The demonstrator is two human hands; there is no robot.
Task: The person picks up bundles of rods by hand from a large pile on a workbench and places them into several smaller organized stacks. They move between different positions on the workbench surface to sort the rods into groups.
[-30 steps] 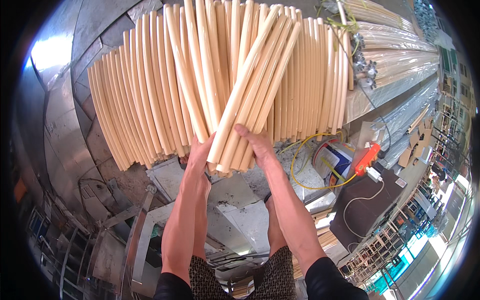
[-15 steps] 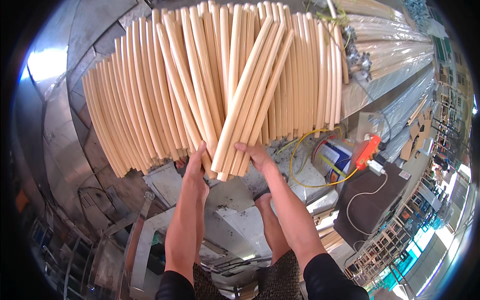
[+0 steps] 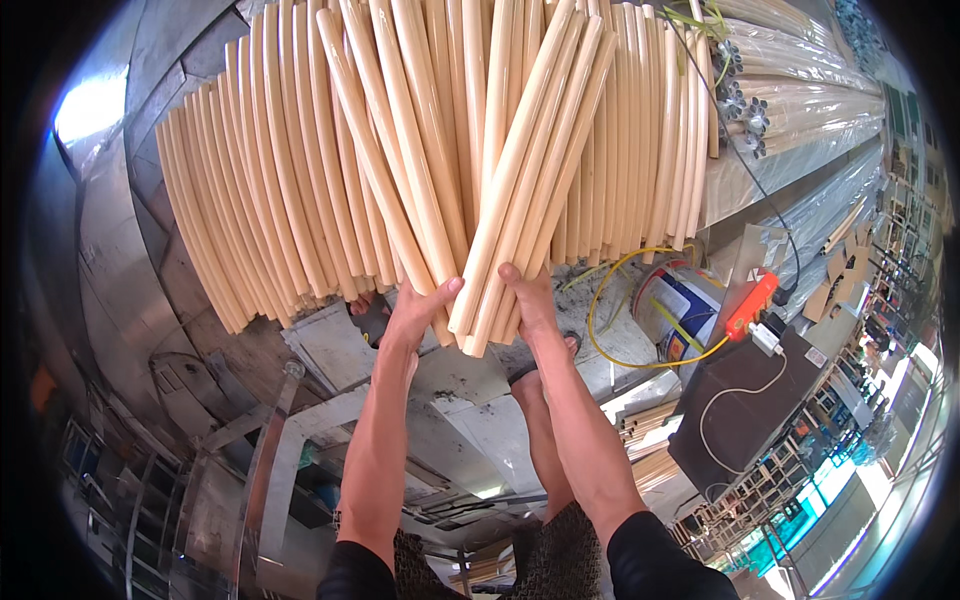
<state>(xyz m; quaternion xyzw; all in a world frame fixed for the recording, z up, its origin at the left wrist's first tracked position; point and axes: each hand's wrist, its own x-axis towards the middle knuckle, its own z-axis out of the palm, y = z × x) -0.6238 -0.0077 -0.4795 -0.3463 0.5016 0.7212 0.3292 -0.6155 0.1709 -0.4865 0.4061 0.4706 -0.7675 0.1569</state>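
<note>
A wide pile of long, smooth, cream-coloured rods [image 3: 262, 190] lies in front of me, their near ends pointing towards my body. My right hand [image 3: 532, 305] is closed round the near end of a slanting bundle of several rods [image 3: 535, 165], its thumb on top. This bundle lies tilted across the pile, far ends to the right. Beside it, my left hand [image 3: 418, 312] wraps the near ends of a few rods [image 3: 392, 160] that lean the other way, its thumb reaching towards the right bundle. Most fingers of both hands are hidden underneath.
Right of the pile are a white and blue bucket [image 3: 678, 310], a yellow cable [image 3: 592, 310] and an orange power strip [image 3: 752, 305] on a dark box [image 3: 745, 410]. Plastic-wrapped long bundles [image 3: 810, 110] lie at the far right. A metal frame bar [image 3: 268, 450] stands at the lower left.
Both hands have shifted slightly right, and the left thumb now lies closer to the right bundle. The near ends of the gripped rods have come closer together. The view has moved a little.
</note>
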